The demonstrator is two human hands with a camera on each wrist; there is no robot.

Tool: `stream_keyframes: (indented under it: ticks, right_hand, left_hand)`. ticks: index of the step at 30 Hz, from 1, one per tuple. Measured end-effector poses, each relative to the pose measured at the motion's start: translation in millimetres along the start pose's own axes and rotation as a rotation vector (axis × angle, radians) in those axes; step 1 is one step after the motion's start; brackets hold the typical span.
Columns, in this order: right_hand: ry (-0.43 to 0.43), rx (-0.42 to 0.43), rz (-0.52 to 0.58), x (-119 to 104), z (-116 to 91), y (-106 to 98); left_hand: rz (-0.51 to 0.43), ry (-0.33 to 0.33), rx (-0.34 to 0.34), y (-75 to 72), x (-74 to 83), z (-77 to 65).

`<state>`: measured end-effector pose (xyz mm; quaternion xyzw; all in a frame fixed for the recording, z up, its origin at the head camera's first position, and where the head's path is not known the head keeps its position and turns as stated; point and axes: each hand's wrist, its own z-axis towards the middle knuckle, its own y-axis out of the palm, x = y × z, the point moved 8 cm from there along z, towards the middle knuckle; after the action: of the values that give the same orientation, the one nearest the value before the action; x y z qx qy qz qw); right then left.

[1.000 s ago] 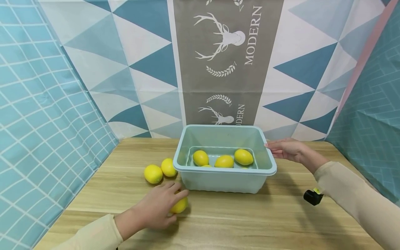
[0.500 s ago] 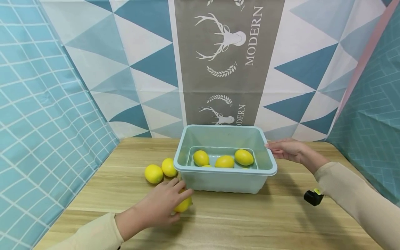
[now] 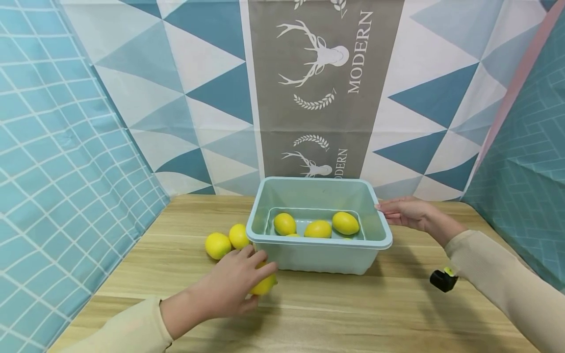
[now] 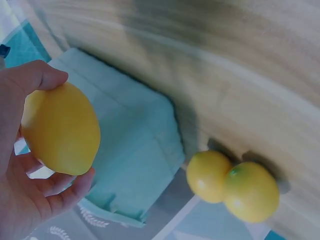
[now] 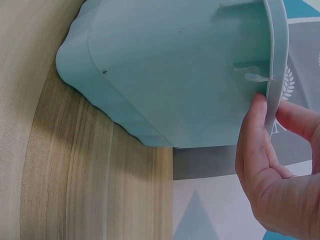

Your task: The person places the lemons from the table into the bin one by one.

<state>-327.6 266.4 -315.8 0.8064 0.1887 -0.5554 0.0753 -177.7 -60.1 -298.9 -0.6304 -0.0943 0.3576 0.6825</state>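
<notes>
My left hand holds a yellow lemon between thumb and fingers, in front of the left front corner of a pale blue-green plastic bin. In the left wrist view the thumb lies on one side of the lemon and curled fingertips on the other. My right hand pinches the bin's right rim, thumb on one face and fingers beneath the lip. Several lemons lie inside the bin, some partly hidden behind its front wall.
Two more lemons rest side by side on the wooden table, left of the bin. A patterned cloth hangs behind the table. A small black object shows below the right sleeve.
My left hand has lifted the lemon slightly and moved it right and up toward the bin's front wall. My right hand stays at the rim.
</notes>
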Motion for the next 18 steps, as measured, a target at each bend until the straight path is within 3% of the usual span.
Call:
stream_keyframes:
  ticks: [18]
  right_hand:
    - [-0.006,-0.002,0.005,0,0,0]
  left_hand:
    - [0.028,-0.019,0.048,-34.0,-7.5,17.6]
